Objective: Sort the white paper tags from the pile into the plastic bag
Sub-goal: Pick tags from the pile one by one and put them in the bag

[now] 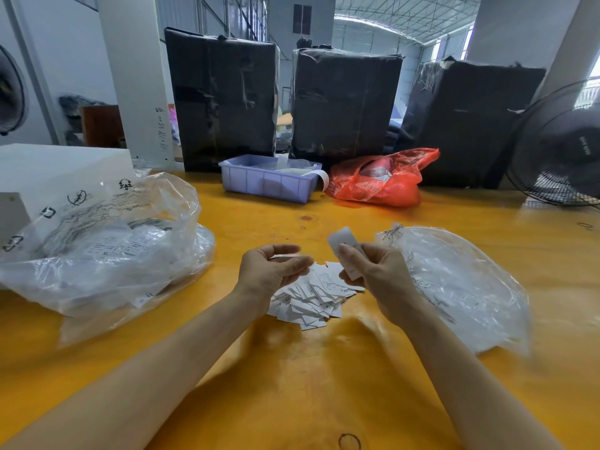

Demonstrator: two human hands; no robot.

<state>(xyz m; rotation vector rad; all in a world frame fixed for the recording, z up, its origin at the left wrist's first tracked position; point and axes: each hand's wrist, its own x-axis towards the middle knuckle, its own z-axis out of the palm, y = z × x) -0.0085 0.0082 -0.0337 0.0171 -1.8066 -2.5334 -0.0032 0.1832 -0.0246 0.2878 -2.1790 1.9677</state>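
Two bare forearms reach over a glossy yellow table (292,401) toward a loose pile of white paper tags (313,298), small rectangular slips with dark print too fine to read, heaped between the hands. Right hand (376,277) pinches a short stack of tags (345,251) between thumb and fingers, the blank white top slip standing above the knuckles. Left hand (271,271) hovers over the pile's left edge with fingers loosely curled; whether it holds a slip cannot be told. Just right of the right hand lies a clear plastic bag (461,287), flat and crumpled, with small dark lettering along its near edge, illegible. At far left a larger clear bag (104,241), printed with black symbols and blocks of fine text, holds printed white sheets. A white pillar (143,92) behind it carries handwritten digits, running vertically, hard to make out. At the table's far edge sit a lilac plastic bin (269,183), a red plastic bag (386,180), three black-wrapped bales (344,102) and a black fan (565,147).
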